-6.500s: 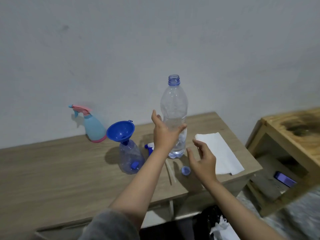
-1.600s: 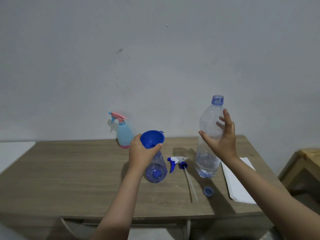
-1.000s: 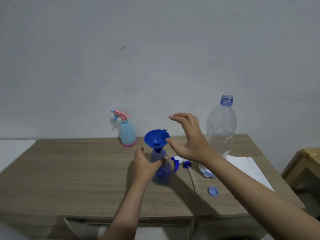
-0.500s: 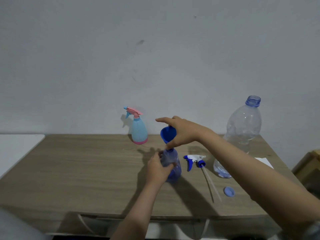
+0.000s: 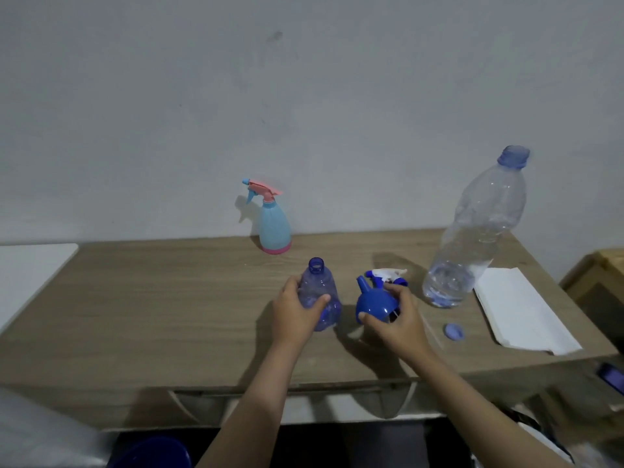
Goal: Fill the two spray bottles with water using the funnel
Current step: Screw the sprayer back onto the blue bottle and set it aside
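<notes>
A small clear blue spray bottle (image 5: 319, 292) stands uncapped on the wooden table (image 5: 169, 315), and my left hand (image 5: 294, 311) grips its side. My right hand (image 5: 395, 317) holds the blue funnel (image 5: 373, 304) just right of that bottle, spout pointing up and away. Behind the funnel lies the bottle's white and blue spray head (image 5: 388, 276) with its tube. A light blue spray bottle with a pink trigger (image 5: 273, 220) stands capped by the wall. The large clear water bottle (image 5: 476, 238) stands open at the right with a little water in its bottom.
A blue bottle cap (image 5: 454, 331) lies near the table's front right. White paper (image 5: 520, 315) rests at the right end. A wooden stand (image 5: 601, 278) is beyond the table's right edge, and a white surface (image 5: 30, 268) adjoins the left end.
My right hand has lifted the funnel out of the small blue bottle's neck and brought it down to the right. My left hand still holds that bottle. The camera has tilted down.
</notes>
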The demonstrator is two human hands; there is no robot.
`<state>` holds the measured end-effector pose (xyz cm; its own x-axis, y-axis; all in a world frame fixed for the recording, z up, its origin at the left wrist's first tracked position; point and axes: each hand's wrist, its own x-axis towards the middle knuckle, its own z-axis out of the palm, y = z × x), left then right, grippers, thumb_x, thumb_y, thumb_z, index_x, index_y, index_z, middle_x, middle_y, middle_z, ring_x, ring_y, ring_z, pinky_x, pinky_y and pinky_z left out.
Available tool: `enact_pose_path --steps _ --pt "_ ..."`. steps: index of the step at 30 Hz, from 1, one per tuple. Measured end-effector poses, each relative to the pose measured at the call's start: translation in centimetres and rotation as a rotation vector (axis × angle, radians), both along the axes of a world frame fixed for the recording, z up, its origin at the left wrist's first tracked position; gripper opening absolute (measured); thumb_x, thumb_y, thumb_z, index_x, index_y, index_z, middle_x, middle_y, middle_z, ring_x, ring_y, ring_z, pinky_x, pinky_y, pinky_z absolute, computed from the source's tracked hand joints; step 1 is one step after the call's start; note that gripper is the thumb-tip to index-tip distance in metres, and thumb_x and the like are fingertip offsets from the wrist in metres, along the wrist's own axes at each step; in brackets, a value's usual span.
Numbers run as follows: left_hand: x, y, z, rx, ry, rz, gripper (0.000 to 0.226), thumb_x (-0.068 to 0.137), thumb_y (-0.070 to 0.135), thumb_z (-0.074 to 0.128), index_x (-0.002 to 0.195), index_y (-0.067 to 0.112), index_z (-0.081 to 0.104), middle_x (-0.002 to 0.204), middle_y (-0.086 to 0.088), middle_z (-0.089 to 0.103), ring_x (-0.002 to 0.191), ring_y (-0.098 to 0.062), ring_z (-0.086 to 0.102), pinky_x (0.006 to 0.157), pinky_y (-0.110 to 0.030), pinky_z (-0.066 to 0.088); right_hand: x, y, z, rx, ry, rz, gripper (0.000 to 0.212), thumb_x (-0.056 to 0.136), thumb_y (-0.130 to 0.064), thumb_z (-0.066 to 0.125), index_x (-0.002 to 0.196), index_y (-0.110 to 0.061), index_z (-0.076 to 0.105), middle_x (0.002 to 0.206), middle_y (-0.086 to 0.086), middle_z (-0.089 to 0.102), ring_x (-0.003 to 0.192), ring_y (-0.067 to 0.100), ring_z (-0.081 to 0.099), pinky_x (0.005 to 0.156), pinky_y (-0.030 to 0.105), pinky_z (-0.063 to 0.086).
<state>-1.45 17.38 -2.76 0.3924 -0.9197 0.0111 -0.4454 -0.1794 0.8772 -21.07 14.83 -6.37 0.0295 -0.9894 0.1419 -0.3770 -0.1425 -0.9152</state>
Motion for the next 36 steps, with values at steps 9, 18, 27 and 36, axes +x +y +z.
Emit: enact_pose_path --steps 9,18,27,36 --pt "-0.2 0.2 0.0 -0.022 0.01 -0.026 0.045 0.078 0.03 0.077 0.118 0.024 0.056 0.11 0.011 0.062 0.099 -0.005 0.057 0.065 -0.008 0.037 0.8 3.1 -5.1 -0.028 0.155 -0.042 0.07 0.064 -0.03 0.086 0.121 -0.018 0.047 0.114 -0.004 0.049 0.104 0.015 0.053 0.081 0.014 0.042" --pt "-0.1 0.2 -0.3 -0.043 0.016 -0.011 0.05 0.076 0.031 0.077 0.122 0.023 0.056 0.113 0.01 0.064 0.1 -0.004 0.058 0.068 -0.009 0.038 -0.7 -1.6 -0.6 -0.231 0.069 -0.301 0.036 0.084 -0.016 0.07 0.116 -0.008 0.056 0.109 0.001 0.055 0.106 0.019 0.054 0.087 0.024 0.042" --pt "-0.1 0.0 -0.6 -0.057 0.036 -0.006 0.048 0.076 0.028 0.078 0.119 0.025 0.057 0.11 0.012 0.064 0.091 0.005 0.057 0.068 -0.007 0.04 -0.1 -8.1 -3.1 0.11 0.37 -0.365 0.044 0.088 -0.019 0.059 0.13 -0.01 0.048 0.113 0.016 0.057 0.108 0.031 0.053 0.079 0.04 0.051" --pt "0.0 0.2 -0.6 -0.052 0.036 -0.008 0.045 0.076 0.029 0.078 0.116 0.029 0.057 0.103 0.019 0.063 0.087 0.017 0.055 0.065 -0.003 0.041 0.0 -8.4 -2.5 -0.003 0.102 -0.365 0.039 0.083 -0.015 0.064 0.12 -0.009 0.052 0.104 0.009 0.059 0.089 0.02 0.057 0.074 0.025 0.047"
